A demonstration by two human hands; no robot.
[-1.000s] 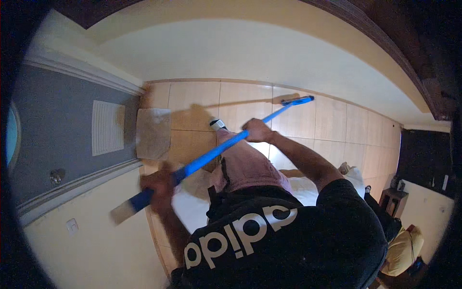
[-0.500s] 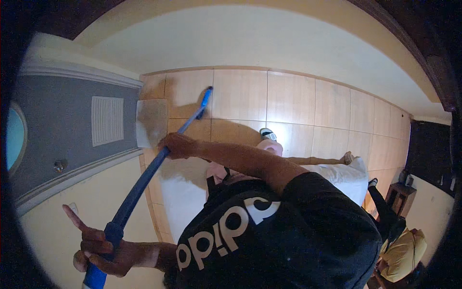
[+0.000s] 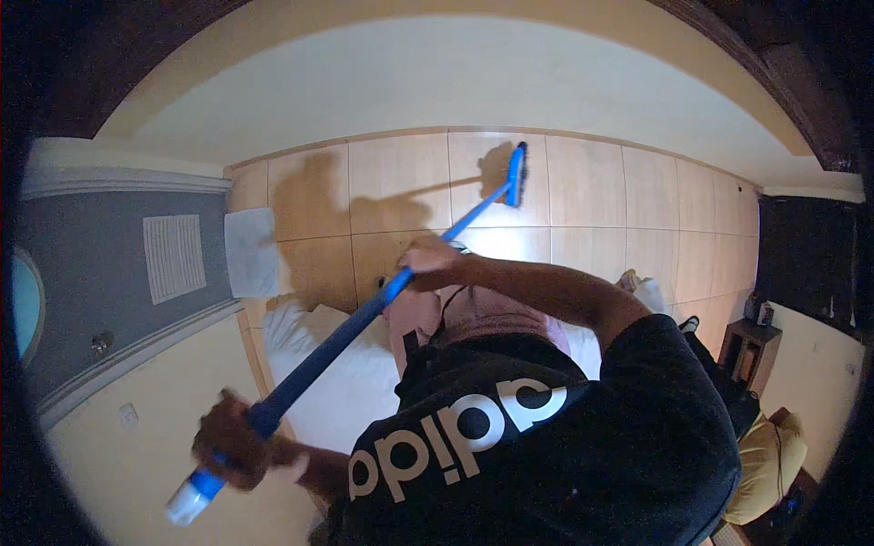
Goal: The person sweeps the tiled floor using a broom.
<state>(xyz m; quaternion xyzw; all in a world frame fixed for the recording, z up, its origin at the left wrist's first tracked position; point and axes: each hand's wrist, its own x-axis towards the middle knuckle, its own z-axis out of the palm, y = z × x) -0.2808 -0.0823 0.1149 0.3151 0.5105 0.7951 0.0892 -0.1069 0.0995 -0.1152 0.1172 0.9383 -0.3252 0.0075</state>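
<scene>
We have both hands wrapped around the blue handle (image 3: 341, 337) of a floor broom, set well apart from each other. Our left hand (image 3: 229, 441), a little blurred, grips near the white-tipped upper end, and our right hand (image 3: 432, 259) closes around the shaft farther down. Beyond our right hand, the blue broom head (image 3: 517, 173) with dark bristles is over the tiled floor (image 3: 592, 200), near the foot of the pale wall (image 3: 437, 77); whether the bristles touch the tiles, we cannot tell. Ahead of our left hand is a grey door (image 3: 91, 232) with a white louvred vent (image 3: 173, 257), a whitish mat (image 3: 250, 250) just beside it. Between our hands, below the handle, lies white fabric (image 3: 341, 391). Well off to the right of our right hand stands a small wooden cabinet (image 3: 754, 353).
</scene>
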